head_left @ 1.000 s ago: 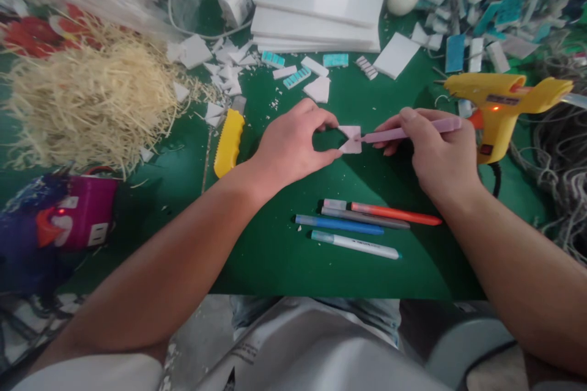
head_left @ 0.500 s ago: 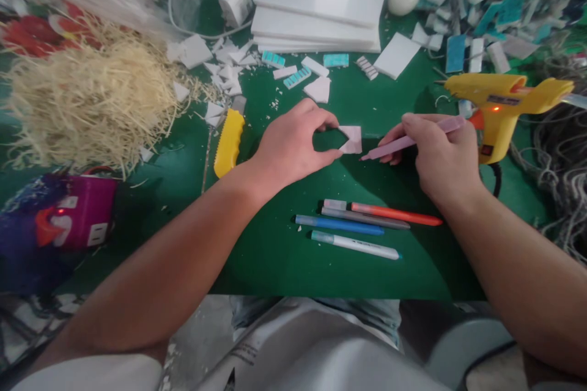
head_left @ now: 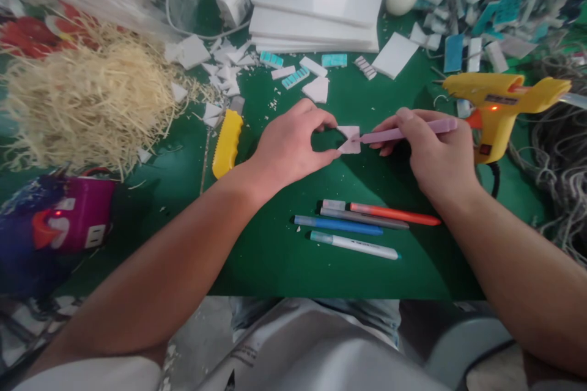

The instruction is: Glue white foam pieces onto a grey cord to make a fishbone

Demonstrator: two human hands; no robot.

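Observation:
Between the thumb and forefinger of my left hand [head_left: 293,140] is a small notched piece of pale foam board [head_left: 352,143], tinted pinkish, held by its two left corners against the table. My right hand [head_left: 435,149] grips a pink marker pen [head_left: 403,132] like a pencil, its tip touching the piece near the notch. Nearer to me lie an orange marker [head_left: 394,214], a grey marker [head_left: 362,218], a blue marker [head_left: 339,225] and a white marker with green ends [head_left: 355,245]. A loose cap [head_left: 334,204] sits beside them.
A yellow-handled cutter [head_left: 228,143] lies left of my left hand. The yellow glue gun [head_left: 495,104], its light lit, stands right of my right hand. White boards [head_left: 316,3] are stacked at the back. Wood shavings [head_left: 82,98] heap at left, foam scraps [head_left: 463,6] at back right.
My right hand has moved slightly left and up, bringing the marker's tip from beside the foam piece onto it. My left hand keeps its hold.

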